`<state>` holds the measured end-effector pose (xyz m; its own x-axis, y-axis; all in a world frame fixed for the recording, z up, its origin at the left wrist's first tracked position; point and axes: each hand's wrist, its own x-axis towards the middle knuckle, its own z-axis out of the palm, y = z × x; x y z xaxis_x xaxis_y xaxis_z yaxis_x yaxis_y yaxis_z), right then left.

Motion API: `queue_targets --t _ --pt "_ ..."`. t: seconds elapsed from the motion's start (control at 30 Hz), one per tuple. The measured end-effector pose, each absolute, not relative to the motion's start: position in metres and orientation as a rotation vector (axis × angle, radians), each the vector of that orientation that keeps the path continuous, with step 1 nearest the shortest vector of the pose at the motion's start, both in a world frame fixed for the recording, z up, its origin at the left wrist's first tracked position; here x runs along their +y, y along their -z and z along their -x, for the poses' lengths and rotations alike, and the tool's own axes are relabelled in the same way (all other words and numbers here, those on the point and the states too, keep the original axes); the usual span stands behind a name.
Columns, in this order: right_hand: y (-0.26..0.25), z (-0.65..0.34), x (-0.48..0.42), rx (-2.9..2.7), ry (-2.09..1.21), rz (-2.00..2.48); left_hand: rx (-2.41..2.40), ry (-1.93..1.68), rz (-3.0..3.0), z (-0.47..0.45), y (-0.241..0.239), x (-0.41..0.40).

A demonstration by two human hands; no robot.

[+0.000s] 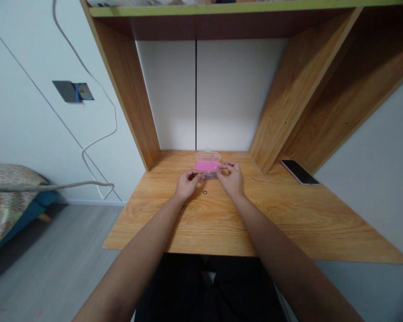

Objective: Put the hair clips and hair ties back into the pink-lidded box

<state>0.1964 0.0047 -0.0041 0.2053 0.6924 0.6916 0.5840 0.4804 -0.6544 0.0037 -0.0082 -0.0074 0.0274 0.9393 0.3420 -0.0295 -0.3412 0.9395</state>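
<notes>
The left hand (187, 184) is bending its thumb and fingers toward one another at the near left corner of the pink case (206, 166), but whether they are clamping its edge or only touching it I cannot tell. The right hand (231, 179) is holding its thumb and forefinger close together at the right end of the case; what, if anything, they are gripping is too small to make out. The case itself is lying on the wooden desk (208, 228) between the two hands, its clear lid (207, 156) standing open on the far side. With both hands working at so light a box, an uneven push could be enough to make it skid or tip, and a knock could bring the lid down on the fingers. Just on the near side of the case a small dark ring (205, 192) is lying loose; a wrist sweeping low past it could be flicking it away unnoticed. Well to the right of the case, a phone (299, 172) is lying flat, probably too far off to be getting in the way.
</notes>
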Motion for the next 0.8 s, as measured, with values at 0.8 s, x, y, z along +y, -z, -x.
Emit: queue_targets --t 0.8 --pt "0.008 -0.203 0.025 -1.460 -0.166 1.239 1.275 -1.554 -1.677 0.004 0.018 -0.003"
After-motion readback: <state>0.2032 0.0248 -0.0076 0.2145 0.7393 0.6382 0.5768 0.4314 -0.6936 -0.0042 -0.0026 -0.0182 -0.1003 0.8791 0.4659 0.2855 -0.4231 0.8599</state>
